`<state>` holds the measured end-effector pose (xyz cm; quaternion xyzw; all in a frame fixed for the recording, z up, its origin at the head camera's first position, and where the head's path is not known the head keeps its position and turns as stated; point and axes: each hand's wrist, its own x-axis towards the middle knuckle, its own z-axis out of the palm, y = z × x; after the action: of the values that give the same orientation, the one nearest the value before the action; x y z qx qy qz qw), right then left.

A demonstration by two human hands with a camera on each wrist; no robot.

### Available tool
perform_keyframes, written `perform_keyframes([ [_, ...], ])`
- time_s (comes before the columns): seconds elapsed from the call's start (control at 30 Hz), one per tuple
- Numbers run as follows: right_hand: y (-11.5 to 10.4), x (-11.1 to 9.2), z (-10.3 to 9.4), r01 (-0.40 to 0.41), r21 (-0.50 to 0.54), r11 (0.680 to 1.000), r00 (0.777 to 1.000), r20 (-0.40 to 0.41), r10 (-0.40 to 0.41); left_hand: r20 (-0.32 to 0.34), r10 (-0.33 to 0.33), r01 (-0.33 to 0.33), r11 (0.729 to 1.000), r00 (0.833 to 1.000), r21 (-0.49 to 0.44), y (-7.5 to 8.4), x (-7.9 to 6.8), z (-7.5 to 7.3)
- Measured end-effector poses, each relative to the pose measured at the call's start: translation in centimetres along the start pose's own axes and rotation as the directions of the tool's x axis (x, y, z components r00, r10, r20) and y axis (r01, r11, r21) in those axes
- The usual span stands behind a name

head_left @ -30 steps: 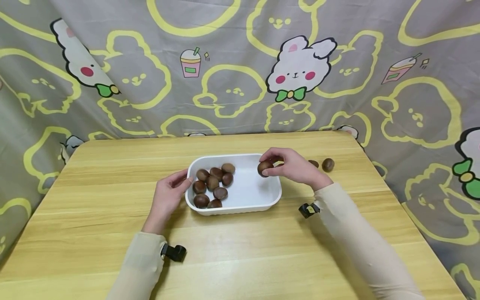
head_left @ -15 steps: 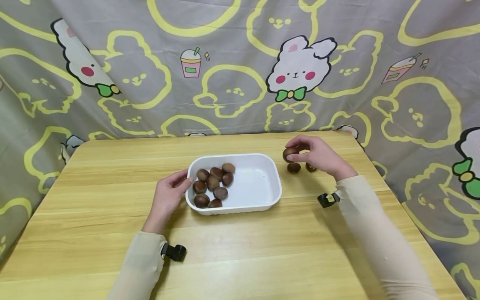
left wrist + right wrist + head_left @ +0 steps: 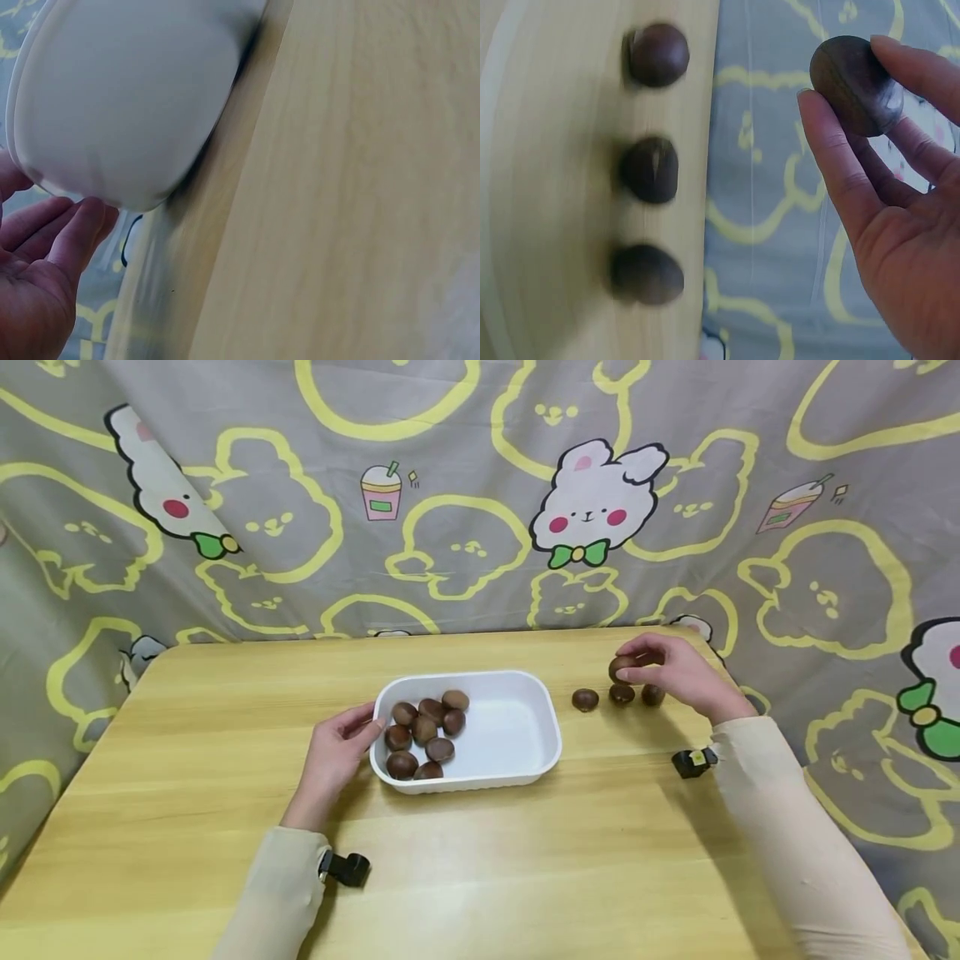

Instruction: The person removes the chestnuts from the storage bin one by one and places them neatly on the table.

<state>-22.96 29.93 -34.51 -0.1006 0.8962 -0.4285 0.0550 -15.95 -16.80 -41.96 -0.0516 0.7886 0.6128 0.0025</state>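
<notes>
The table (image 3: pixel 225 718) is the largest item: a light wood-grain top with a smooth, faintly glossy finish and rounded far corners. Behind it hangs a grey printed cloth (image 3: pixel 450 485) with yellow outline figures and white cartoon rabbits.

At the table centre sits the white tray (image 3: pixel 517 735), a shallow rounded-rectangle container of smooth matte plastic with a rolled rim. Its left half holds a cluster of chestnuts (image 3: pixel 423 745), dark brown, glossy and rounded; its right half shows bare white floor.

The left hand (image 3: pixel 336 758) lies at 9 o'clock of the tray. Its fingers (image 3: pixel 71 232) are nearly straight and relaxed, with the tips touching the tray's outer wall just under the rim; they grip nothing.

The right hand (image 3: pixel 678 677) is at 2 o'clock of the tray, near the far right corner of the table. Its fingers (image 3: pixel 840 161) are narrowly closed, thumb against fingertips, pinching a single held chestnut (image 3: pixel 621 667) clear of the surface. This nut is dark brown, smooth and dome-shaped.

Directly below the held nut, a row of three loose chestnuts (image 3: pixel 621 695) lies on the table at 3 o'clock of the tray, set apart from one another and untouched by the hand.
</notes>
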Motion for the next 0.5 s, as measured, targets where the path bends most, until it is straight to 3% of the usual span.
perform_keyframes([
  [0.2,2.0,-0.7,-1.4,0.011,0.009,1.000,1.000,-0.009,-0.011,0.002,-0.005,0.005,1.000,1.000,0.008,-0.1,-0.5,-0.2],
  [0.5,4.6,-1.2,-3.2,-0.077,0.055,0.995,0.997,-0.023,0.079,0.002,0.005,-0.005,1.000,1.000,-0.015,0.1,-0.3,0.0],
])
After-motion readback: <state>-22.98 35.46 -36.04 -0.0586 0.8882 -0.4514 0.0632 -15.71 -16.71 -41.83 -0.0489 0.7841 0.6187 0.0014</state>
